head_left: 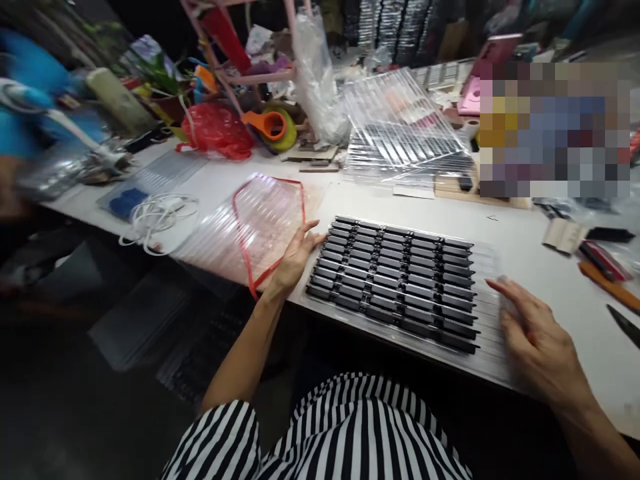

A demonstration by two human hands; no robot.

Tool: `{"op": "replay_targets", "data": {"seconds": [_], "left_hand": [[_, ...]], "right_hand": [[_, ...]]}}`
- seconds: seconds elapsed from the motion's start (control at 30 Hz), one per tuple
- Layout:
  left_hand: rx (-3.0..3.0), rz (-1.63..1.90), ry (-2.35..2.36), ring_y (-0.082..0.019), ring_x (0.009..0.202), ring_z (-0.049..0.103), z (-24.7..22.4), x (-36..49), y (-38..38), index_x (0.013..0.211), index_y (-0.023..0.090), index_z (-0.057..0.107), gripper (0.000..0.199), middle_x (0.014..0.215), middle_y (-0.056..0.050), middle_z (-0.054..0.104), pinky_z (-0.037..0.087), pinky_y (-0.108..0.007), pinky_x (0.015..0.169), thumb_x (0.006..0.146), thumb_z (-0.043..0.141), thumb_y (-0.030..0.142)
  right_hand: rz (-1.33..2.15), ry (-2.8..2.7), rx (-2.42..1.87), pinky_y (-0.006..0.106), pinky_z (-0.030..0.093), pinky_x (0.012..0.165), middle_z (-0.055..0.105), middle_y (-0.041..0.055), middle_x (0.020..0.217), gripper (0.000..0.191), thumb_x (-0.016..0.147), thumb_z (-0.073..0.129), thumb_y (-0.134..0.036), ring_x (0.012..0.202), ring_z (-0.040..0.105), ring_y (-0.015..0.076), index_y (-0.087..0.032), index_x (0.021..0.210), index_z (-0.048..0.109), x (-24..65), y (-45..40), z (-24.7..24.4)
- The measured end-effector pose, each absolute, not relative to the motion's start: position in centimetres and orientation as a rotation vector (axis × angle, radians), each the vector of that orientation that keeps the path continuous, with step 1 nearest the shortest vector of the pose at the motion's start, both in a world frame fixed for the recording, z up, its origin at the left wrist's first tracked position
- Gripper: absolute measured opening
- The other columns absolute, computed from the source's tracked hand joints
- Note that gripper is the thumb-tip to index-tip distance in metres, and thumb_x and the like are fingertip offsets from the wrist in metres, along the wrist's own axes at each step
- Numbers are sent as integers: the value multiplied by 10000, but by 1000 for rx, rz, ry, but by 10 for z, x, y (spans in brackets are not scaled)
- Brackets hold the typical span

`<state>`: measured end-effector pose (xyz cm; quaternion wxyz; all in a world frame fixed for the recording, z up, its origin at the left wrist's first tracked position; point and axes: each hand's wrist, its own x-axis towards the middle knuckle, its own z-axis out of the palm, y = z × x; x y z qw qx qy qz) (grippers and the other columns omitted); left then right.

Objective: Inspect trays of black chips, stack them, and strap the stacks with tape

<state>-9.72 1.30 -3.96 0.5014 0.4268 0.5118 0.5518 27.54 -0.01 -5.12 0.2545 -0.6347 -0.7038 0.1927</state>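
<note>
In front of me a clear plastic tray (486, 267) lies on the table, filled with rows of slim black plastic parts (395, 283). Its right end is bare of them. My left hand (294, 259) is at the tray's left edge, fingers stretched out toward it; whether they touch is hard to see. On the opposite side, my right hand (543, 340) has its fingers bent around the tray's right edge, slightly blurred. Left of the tray lies a stack of clear ribbed plastic sheets (215, 230) with a red strap loop (242, 243) across it.
More clear trays (405, 133) are piled behind. A white cable (160, 217), red plastic bag (217, 130) and tape roll (280, 130) lie to the left. At right are an orange-handled tool (607, 283) and a dark blade (624, 325). The table's front edge (420, 353) is close.
</note>
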Motion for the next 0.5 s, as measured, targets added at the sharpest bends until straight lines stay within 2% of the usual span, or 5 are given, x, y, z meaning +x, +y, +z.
{"op": "replay_targets", "data": {"seconds": [0.17,0.3,0.4,0.5], "left_hand": [[1127,1168,1318,-198,1074,602,-25,-117,25,1301,173,456,501,1067,-90,693,404,-379,987,865,520,411],[1164,1385,1610,-187,1010,620,-14,-131,6,1142,173,597,345,1053,-86,689,453,-360,923,851,530,346],[1048,1675,1956,-178,989,602,-12,-162,-27,1037,149,626,269,1022,-85,671,417,-361,955,847,515,303],[759,1845,2358,-192,1060,536,-19,-201,-67,1003,153,623,230,1098,-81,600,355,-356,1003,816,540,258]], "right_hand": [[445,-2130,-1811,659,293,982,443,181,1378,514,853,280,-390,1305,355,349,-204,1272,512,270,20,-55],[405,-2096,-1772,648,335,964,453,159,1378,520,868,281,-437,1287,384,344,-207,1284,492,272,12,-58],[335,-2098,-1697,646,325,977,461,139,1375,480,882,303,-440,1264,411,357,-221,1256,512,280,-5,-64],[249,-2144,-1526,588,333,1010,476,128,1360,442,893,331,-376,1225,457,341,-212,1269,497,290,-15,-76]]}}
